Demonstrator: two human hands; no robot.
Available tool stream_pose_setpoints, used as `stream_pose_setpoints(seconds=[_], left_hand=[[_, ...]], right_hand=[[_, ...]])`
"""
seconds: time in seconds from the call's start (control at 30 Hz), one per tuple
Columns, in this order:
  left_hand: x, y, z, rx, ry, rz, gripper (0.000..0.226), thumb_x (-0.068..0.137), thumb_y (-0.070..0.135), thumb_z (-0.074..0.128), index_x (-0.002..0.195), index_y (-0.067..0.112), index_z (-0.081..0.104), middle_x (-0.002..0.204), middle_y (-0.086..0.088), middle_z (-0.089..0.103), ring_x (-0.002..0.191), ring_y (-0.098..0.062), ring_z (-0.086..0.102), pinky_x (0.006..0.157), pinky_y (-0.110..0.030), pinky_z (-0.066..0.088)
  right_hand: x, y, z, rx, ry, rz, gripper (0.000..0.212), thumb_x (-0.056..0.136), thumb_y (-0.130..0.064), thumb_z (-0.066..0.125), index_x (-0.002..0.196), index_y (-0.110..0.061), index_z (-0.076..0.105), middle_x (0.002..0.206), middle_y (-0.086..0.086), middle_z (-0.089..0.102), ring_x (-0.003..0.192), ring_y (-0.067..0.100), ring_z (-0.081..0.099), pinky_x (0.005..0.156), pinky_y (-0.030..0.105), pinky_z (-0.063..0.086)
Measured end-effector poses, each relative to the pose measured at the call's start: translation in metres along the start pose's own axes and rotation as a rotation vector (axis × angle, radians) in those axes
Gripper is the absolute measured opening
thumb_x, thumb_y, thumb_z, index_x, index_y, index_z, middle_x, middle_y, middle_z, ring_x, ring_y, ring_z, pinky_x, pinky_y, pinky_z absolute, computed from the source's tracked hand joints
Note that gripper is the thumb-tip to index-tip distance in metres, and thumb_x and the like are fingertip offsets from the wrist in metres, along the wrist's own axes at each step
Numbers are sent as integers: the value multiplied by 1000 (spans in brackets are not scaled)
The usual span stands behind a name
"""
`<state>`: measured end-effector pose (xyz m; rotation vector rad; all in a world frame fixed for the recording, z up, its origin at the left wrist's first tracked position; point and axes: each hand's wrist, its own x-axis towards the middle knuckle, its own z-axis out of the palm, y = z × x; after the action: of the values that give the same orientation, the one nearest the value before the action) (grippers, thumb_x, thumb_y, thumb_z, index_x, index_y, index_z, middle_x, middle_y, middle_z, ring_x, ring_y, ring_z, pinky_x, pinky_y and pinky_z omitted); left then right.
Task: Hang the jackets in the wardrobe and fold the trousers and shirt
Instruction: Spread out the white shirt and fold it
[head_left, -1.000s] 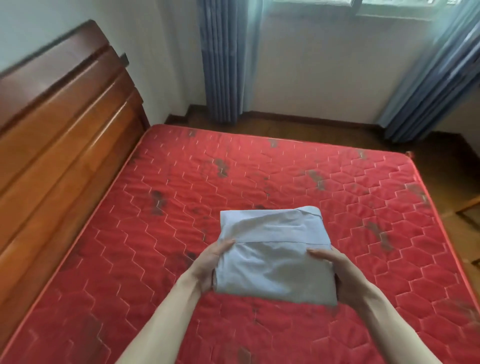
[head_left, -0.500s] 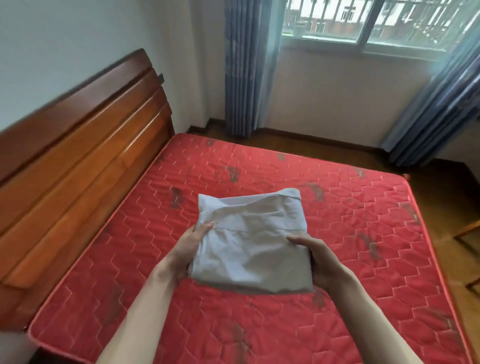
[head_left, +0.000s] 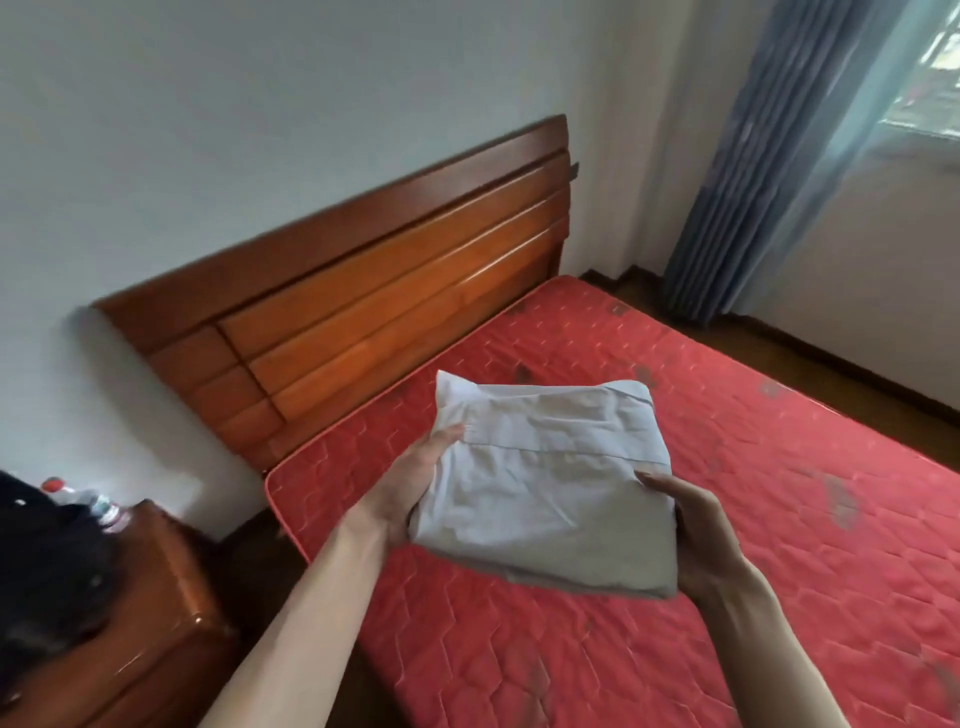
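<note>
A folded pale grey garment (head_left: 545, 483), a neat rectangle with a seam across its top, is held up in the air above the red mattress (head_left: 779, 441). My left hand (head_left: 410, 488) grips its left edge, thumb on top and fingers underneath. My right hand (head_left: 696, 535) grips its right edge the same way, thumb lying over the cloth. Both forearms reach in from the bottom of the view.
A wooden headboard (head_left: 374, 291) stands against the white wall. A wooden bedside cabinet (head_left: 140, 623) at the lower left carries a dark garment (head_left: 41, 561) and a plastic bottle (head_left: 88, 501). Blue curtains (head_left: 753, 166) hang at the right by the window.
The folded garment has been lifted off the mattress in both hands, and the view has swung left, bringing the headboard end and the bedside cabinet into sight.
</note>
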<state>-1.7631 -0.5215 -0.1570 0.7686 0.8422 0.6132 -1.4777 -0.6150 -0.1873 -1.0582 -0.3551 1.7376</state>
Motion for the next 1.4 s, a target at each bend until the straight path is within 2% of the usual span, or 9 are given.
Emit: stream_pose_setpoints(seconds=[0.13, 0.2, 0.4, 0.6, 0.7, 0.87, 1.07, 1.27, 1.4], left_hand=[[-39, 12, -40, -85, 97, 78, 48, 105, 45, 54, 142, 14, 62, 135, -18, 68, 123, -36, 67, 87, -40, 61], [-62, 16, -64, -114, 170, 117, 49, 103, 47, 56, 140, 15, 64, 134, -18, 69, 122, -36, 68, 86, -40, 61], [-145, 27, -150, -183, 398, 217, 42, 94, 54, 65, 123, 25, 76, 128, -13, 73, 115, -30, 72, 79, -34, 62], [-234, 36, -241, -235, 637, 265, 40, 93, 61, 66, 118, 31, 78, 127, -9, 74, 116, -28, 72, 80, -35, 63], [-274, 39, -287, -266, 719, 286, 42, 93, 61, 65, 120, 30, 77, 127, -8, 74, 116, -27, 72, 80, -36, 63], [-333, 39, -354, -290, 883, 323, 37, 94, 64, 62, 112, 36, 80, 122, -4, 76, 112, -24, 74, 92, -43, 57], [-396, 39, -411, -385, 1006, 381, 32, 92, 62, 66, 107, 39, 80, 119, -4, 77, 108, -23, 76, 83, -40, 60], [-441, 31, -459, -519, 1103, 428, 38, 84, 63, 74, 107, 34, 81, 117, -8, 78, 105, -28, 76, 70, -38, 64], [-463, 29, -488, -587, 1195, 490, 41, 77, 65, 80, 102, 33, 82, 113, -9, 79, 101, -29, 77, 68, -39, 64]], right_hand=[[25, -1, 55, -62, -59, 63, 46, 75, -19, 78, 117, 0, 78, 124, 25, 72, 102, 40, 75, 79, 49, 62], [39, 3, 89, -107, -115, 106, 41, 79, -18, 74, 115, 0, 78, 122, 25, 73, 101, 40, 76, 78, 48, 62], [84, 46, 199, -241, -281, 250, 67, 59, -17, 93, 121, 0, 75, 124, 27, 72, 105, 44, 74, 81, 54, 61], [124, 118, 315, -337, -405, 320, 61, 73, -20, 88, 129, -2, 71, 137, 29, 64, 123, 51, 64, 97, 62, 53], [138, 155, 370, -370, -467, 348, 57, 77, -20, 86, 129, -3, 71, 138, 28, 63, 125, 52, 62, 97, 62, 53], [155, 211, 453, -425, -531, 378, 55, 71, -21, 91, 122, -7, 75, 134, 26, 67, 119, 50, 66, 92, 61, 56], [161, 263, 543, -499, -629, 437, 56, 71, -17, 90, 124, -6, 75, 135, 26, 67, 120, 51, 66, 93, 61, 55], [172, 306, 621, -568, -757, 522, 57, 76, -16, 87, 130, -5, 71, 137, 25, 66, 122, 49, 65, 93, 59, 56], [189, 337, 669, -588, -838, 612, 59, 81, -14, 83, 137, -4, 66, 140, 26, 63, 125, 49, 63, 94, 58, 56]])
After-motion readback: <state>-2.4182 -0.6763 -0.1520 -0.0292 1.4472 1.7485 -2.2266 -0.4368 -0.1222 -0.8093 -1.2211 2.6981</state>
